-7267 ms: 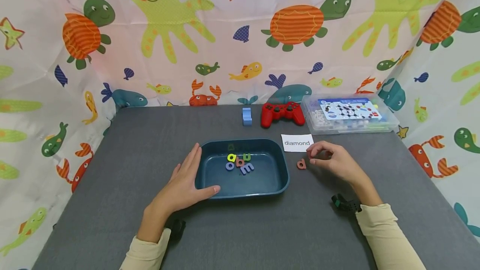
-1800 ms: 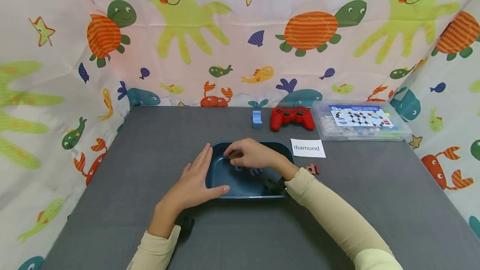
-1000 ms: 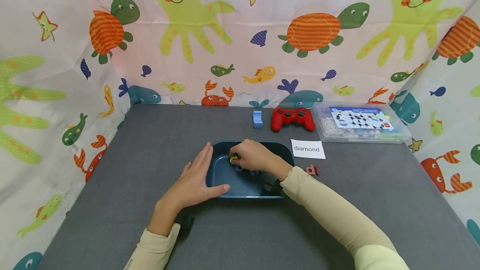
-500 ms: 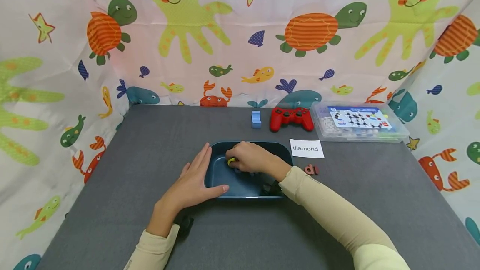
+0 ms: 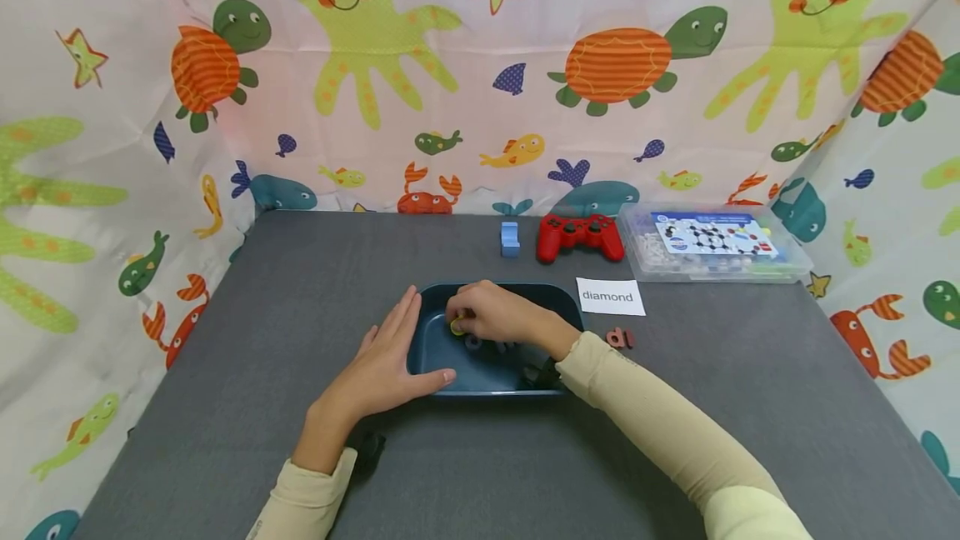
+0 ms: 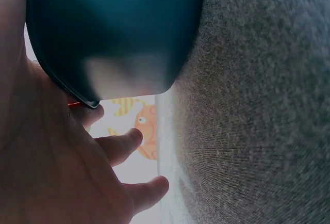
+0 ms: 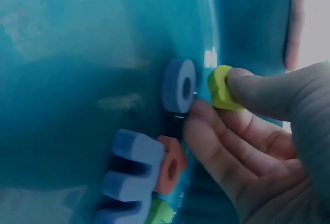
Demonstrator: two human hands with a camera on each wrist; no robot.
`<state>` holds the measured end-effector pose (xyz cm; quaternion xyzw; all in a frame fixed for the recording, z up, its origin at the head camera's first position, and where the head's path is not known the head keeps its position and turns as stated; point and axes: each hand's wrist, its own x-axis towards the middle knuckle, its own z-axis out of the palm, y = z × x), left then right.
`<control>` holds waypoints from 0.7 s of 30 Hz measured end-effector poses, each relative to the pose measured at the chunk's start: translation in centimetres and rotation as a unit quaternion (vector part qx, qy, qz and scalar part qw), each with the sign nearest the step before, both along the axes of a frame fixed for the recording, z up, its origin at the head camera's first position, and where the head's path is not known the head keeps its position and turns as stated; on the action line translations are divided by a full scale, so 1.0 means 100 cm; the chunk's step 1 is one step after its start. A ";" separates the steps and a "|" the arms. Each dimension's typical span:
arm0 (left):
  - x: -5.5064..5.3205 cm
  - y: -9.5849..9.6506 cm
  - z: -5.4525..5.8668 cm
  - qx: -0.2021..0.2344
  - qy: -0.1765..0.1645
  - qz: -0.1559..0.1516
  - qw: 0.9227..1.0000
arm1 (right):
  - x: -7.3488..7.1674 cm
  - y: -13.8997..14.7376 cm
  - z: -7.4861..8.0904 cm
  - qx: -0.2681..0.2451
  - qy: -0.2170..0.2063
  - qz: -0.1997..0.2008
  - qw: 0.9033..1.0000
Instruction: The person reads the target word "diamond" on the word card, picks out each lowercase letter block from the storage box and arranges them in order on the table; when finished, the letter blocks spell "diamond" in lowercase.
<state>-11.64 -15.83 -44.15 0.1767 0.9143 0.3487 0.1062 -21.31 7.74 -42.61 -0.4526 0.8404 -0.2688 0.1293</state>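
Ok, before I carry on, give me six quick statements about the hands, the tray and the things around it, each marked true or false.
1. The right hand pinches a chunky yellow letter piece. True.
2. The left hand is well clear of the glossy dark blue tray. False: it touches the tray's left end.
3. A blue ring-shaped letter piece lies in the tray. True.
4. The red plastic game controller lies inside the tray. False: it lies on the grey tabletop, behind the tray.
5. The white rectangular paper card reads "diamond". True.
6. The small light-blue block stands right of the controller. False: it is on the controller's left.
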 end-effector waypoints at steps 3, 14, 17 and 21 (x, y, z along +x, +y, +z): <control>-0.001 0.002 -0.001 -0.003 -0.001 -0.003 1.000 | 0.001 0.002 0.002 -0.021 -0.023 -0.008 0.999; 0.000 0.003 -0.003 -0.014 -0.002 0.001 1.000 | 0.010 0.023 0.022 -0.092 -0.102 -0.044 0.990; 0.000 0.003 -0.003 -0.017 0.003 0.004 1.000 | 0.013 0.033 0.030 -0.116 -0.108 -0.053 0.986; 0.000 0.002 -0.003 -0.022 0.009 0.008 1.000 | 0.017 0.047 0.037 -0.127 -0.094 -0.076 0.985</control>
